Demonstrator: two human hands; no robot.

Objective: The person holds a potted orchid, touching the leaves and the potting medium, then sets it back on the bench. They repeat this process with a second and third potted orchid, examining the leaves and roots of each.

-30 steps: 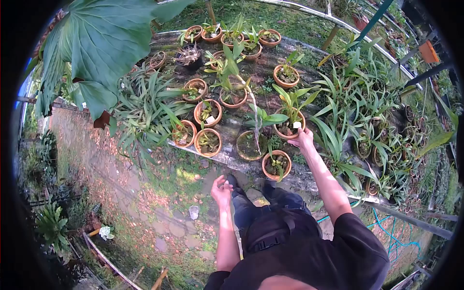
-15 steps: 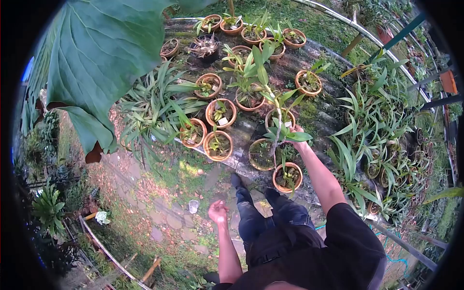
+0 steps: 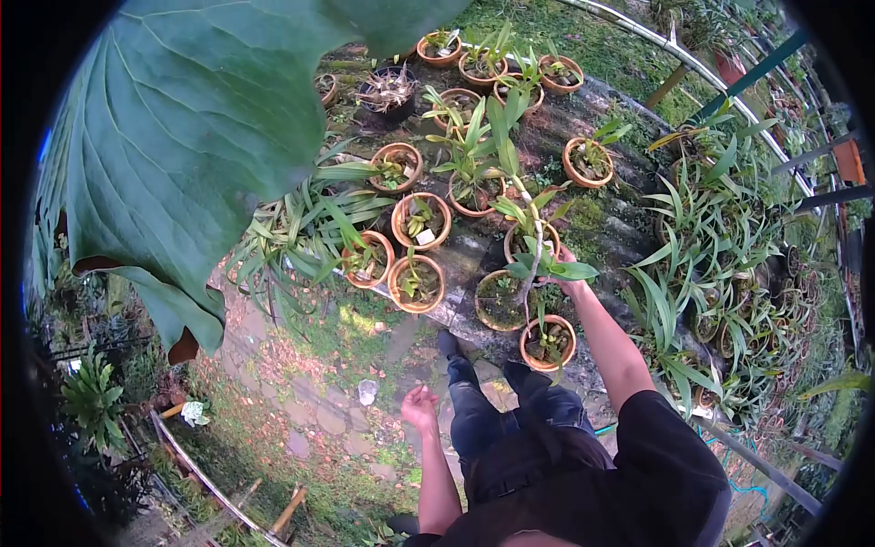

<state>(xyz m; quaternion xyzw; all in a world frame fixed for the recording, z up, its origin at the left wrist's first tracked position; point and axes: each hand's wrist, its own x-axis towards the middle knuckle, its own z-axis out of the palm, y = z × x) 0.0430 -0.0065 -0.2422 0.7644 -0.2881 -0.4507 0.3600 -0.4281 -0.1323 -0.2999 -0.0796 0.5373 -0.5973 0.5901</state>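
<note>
My right hand (image 3: 567, 279) is at the right rim of a clay pot (image 3: 531, 244), closed on it, its fingers partly hidden by green leaves. A tall orchid stem (image 3: 533, 211) with long leaves leans across this pot. Just below stand a mossy pot (image 3: 500, 301) and another clay pot (image 3: 548, 343). My left hand (image 3: 420, 407) hangs over the stone path, palm up, fingers loosely curled and apart, holding nothing.
More potted orchids (image 3: 420, 221) stand on the weathered corrugated surface (image 3: 583, 219). A huge leaf (image 3: 182, 137) covers the upper left. Dense long-leaved plants (image 3: 674, 273) fill the right side. A curved rail (image 3: 205, 483) runs along the lower left.
The pot at my right hand has shifted slightly toward me, with the hand. My left hand has moved a little right and its fingers look looser. The huge leaf covers more of the view.
</note>
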